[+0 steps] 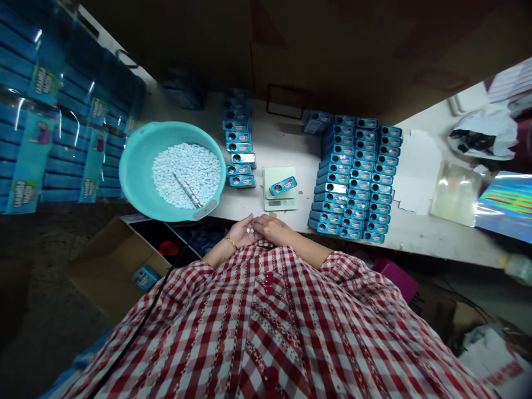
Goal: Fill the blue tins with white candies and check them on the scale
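Several white candies (250, 230) lie in the palm of my left hand (241, 233), which is cupped and turned up at the table's front edge. Bent over it from the right is my right hand (272, 228), fingers closed together against the left one; whatever they hold is hidden. Just beyond both hands stands a pale green kitchen scale (270, 173), its display too small to read. A blue candy tin (283, 186) with a round dark opening rests at a slant on the scale's plate.
Left of the scale, a turquoise basin (137, 166) holds white candies and a metal scoop (186, 189). One column of blue tins (242, 181) stands beside it. Several rows of tins (332, 208) stand to the right. Wrapped tin packs (50, 144) are stacked far left; cardboard (332, 50) rises behind.
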The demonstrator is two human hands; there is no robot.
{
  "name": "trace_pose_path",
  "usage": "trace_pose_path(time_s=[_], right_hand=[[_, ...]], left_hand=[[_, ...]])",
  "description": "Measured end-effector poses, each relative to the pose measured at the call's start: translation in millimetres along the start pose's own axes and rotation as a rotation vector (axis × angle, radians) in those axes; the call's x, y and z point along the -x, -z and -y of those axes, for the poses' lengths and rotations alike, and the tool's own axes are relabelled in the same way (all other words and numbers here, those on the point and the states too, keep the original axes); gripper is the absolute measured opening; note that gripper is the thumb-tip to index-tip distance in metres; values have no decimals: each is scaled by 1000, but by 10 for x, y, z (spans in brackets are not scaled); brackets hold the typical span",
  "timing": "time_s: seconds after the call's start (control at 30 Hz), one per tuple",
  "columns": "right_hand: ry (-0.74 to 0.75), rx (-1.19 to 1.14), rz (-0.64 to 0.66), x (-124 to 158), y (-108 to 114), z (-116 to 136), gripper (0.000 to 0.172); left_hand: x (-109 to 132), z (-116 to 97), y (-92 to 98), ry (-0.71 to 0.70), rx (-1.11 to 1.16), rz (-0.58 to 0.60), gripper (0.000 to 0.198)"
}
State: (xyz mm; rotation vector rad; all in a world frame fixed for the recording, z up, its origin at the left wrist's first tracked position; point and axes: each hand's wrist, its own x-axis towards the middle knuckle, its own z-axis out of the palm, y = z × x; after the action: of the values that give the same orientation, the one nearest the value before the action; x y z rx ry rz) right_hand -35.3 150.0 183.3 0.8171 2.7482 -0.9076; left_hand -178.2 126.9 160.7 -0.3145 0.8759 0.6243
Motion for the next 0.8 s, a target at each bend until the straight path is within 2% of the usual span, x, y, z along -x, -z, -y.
trace_pose_path(time_s=[0.3, 0.4, 0.47, 0.63, 0.7, 0.8], right_hand=[[-14, -68, -155, 26, -165, -63, 22], [-2, -166, -259, 67, -144, -87, 20], [4, -238, -381, 96, -63, -139, 17], [-94, -359, -742, 101, 218, -493, 15], [-144, -366, -799, 71, 277, -667, 13], [-194, -331, -761, 37, 283, -856, 15]], left_hand=[[-21, -9, -14, -37, -26, -17, 32], [-36, -19, -47, -41, -15, -10, 31], [-48, -36, -101, -70, 1, -10, 32], [-79, -110, -245, -120, -66, 14, 32], [-84, -133, -259, -128, -96, 13, 32], [-88, -134, -243, -138, -100, 9, 31]])
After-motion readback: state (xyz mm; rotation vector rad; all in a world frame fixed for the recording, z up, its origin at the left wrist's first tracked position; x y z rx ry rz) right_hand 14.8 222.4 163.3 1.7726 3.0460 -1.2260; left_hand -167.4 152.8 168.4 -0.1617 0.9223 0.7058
